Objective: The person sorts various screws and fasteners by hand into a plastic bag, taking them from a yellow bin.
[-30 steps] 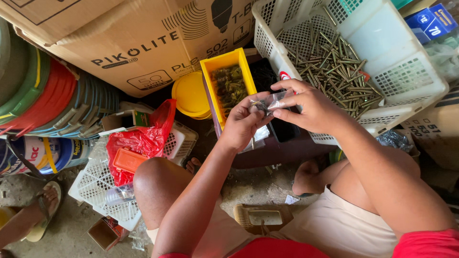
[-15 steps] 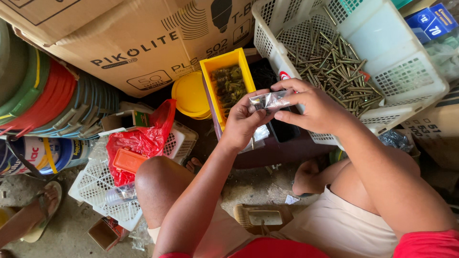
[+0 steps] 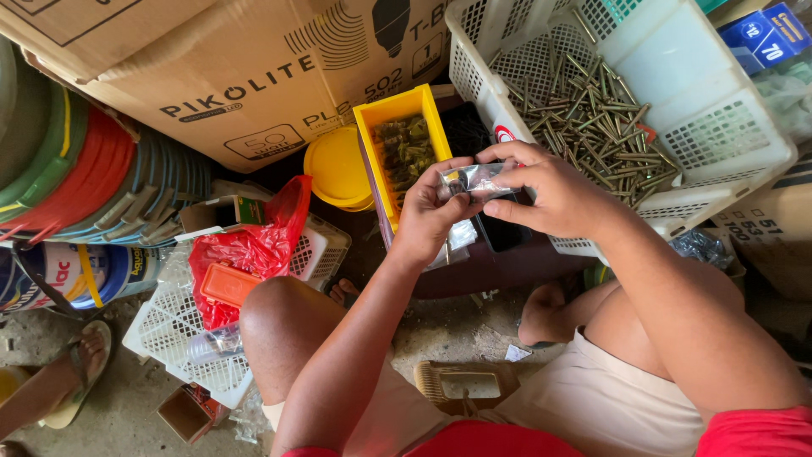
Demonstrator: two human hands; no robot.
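Clear plastic packet (image 3: pixel 480 179) with small dark pieces inside sits pinched between both hands, held up over the gap between the yellow bin (image 3: pixel 404 152) and the white basket (image 3: pixel 677 110). The left hand (image 3: pixel 431 216) grips the packet's left end with thumb and fingers closed on it; the right hand (image 3: pixel 554 195) closes on its right end from above, fingers curled over the top edge.

Just behind the packet, the yellow bin is a narrow rectangular tray holding a heap of dull greenish-brown metal fittings. To its right, the white basket, a perforated plastic crate, is tilted and holds a loose pile of long screws (image 3: pixel 592 101). A round yellow lid (image 3: pixel 338 169) lies just left of the yellow bin, under a large cardboard box (image 3: pixel 211 68).

Farther left, a red plastic bag (image 3: pixel 245 254) lies in another white mesh basket (image 3: pixel 186 338) with an orange box (image 3: pixel 228 283) against it. Stacked coloured buckets (image 3: pixel 76 169) stand at the left edge, and a sandalled foot (image 3: pixel 80 364) of another person shows at the lower left on the concrete floor (image 3: pixel 457 334). The person sits low, knees spread, one bare knee (image 3: pixel 283 326) below the hands.
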